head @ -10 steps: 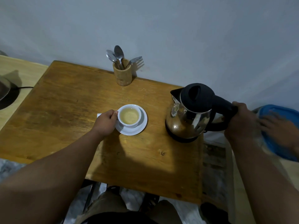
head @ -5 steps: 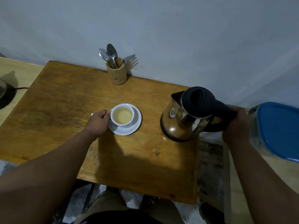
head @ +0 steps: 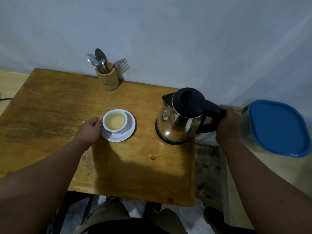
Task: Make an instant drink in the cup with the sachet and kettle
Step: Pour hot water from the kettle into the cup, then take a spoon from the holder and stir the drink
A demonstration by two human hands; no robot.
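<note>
A white cup [head: 115, 122] holding pale yellowish liquid stands on a white saucer [head: 130, 132] in the middle of the wooden table [head: 50, 105]. My left hand [head: 90, 130] grips the cup's left side, where the handle is hidden. A small white corner, perhaps the sachet [head: 83, 122], peeks out behind that hand. The steel kettle [head: 179, 122] with a black lid rests upright near the table's right edge. My right hand [head: 228, 125] is closed around its black handle.
A wooden holder [head: 108, 80] with spoons and a fork stands at the table's back edge by the wall. A clear container with a blue lid [head: 276, 127] sits on a lower surface at far right. My knees are below the table's front edge.
The kettle has settled onto the table near its right edge. A second person's hand seen by the blue lid a second ago is gone. My left hand has stayed on the cup.
</note>
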